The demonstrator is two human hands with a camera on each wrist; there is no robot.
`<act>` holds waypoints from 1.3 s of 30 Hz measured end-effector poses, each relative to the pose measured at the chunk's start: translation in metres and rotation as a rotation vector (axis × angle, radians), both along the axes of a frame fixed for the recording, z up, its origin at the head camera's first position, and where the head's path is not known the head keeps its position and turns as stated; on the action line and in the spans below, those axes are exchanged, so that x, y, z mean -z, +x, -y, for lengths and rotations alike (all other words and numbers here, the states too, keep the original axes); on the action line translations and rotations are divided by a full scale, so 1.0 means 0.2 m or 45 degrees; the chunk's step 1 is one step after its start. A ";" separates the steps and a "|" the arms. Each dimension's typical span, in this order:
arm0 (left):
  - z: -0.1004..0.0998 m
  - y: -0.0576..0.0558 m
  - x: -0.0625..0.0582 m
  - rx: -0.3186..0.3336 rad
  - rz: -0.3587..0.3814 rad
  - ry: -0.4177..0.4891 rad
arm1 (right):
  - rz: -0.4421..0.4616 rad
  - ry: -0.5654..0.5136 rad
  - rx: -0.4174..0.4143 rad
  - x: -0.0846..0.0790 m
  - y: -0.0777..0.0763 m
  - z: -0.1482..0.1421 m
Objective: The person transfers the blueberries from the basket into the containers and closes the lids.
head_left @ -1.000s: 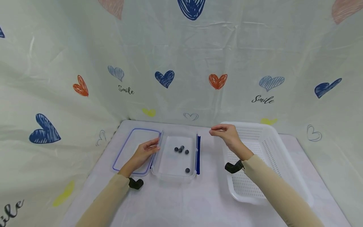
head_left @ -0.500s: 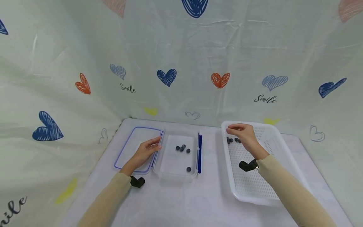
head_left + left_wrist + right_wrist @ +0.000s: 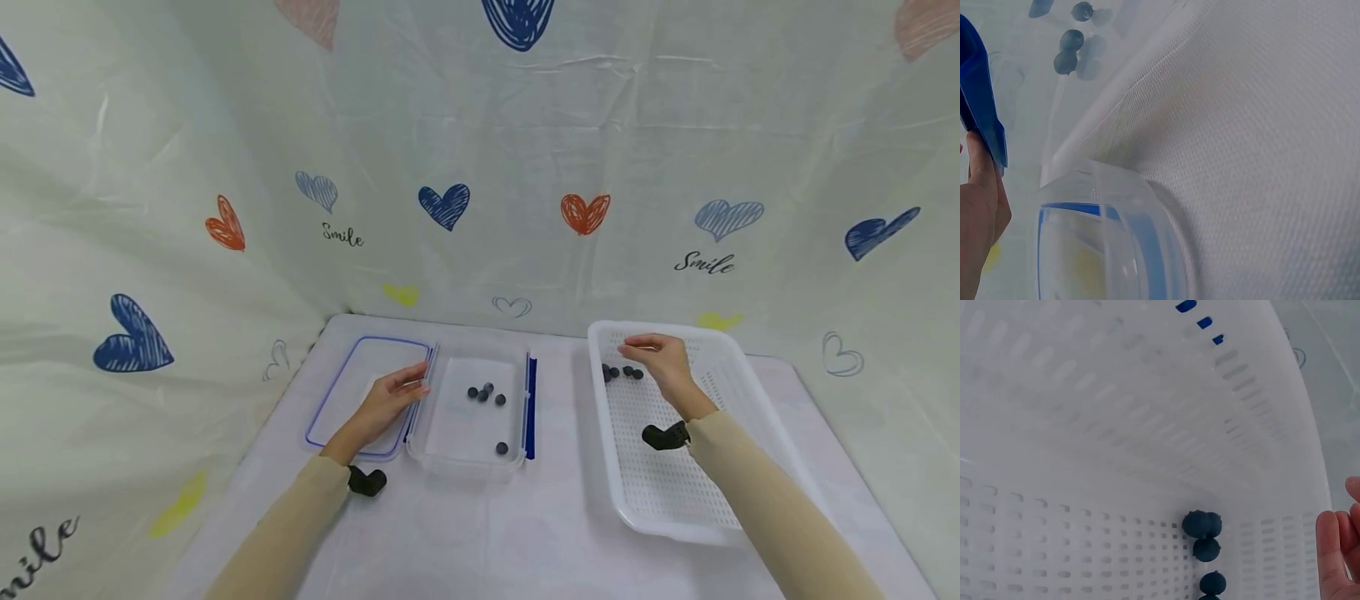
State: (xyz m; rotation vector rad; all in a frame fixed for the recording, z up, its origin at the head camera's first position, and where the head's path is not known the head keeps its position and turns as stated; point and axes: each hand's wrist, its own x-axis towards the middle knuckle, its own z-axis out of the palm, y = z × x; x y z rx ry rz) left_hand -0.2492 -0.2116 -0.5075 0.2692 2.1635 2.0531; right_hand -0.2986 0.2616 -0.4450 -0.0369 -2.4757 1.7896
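A clear plastic box [image 3: 467,433] with blue side latches holds several blueberries [image 3: 483,395]. My left hand [image 3: 386,408] rests along the box's left side, its fingers nearly straight. In the left wrist view, those fingers [image 3: 984,178] touch a blue latch [image 3: 980,94]. To the right, my right hand [image 3: 663,367] hovers inside the far-left part of a white perforated basket [image 3: 611,483]. Nothing shows between its relaxed fingers. Several more blueberries [image 3: 1207,550] lie in the basket's corner, a little left of that hand in the head view.
A clear lid [image 3: 337,408] with a blue rim lies on the table left of the box, partly behind my left hand. The table [image 3: 480,542] has a white cloth. Behind it hangs a pale curtain [image 3: 525,150] printed with hearts.
My right hand has moved right from the gap beside the basket to over its inside, and its fingers have loosened. Blueberries in the basket have come into sight. The left hand stays put.
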 end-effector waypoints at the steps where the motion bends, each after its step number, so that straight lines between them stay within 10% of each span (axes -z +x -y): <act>1: 0.00 0.00 0.00 0.003 0.002 0.002 | 0.007 0.030 0.012 0.01 0.00 -0.01; 39: -0.01 0.00 -0.01 -0.001 0.023 -0.023 | 0.151 0.259 0.145 0.21 -0.05 -0.21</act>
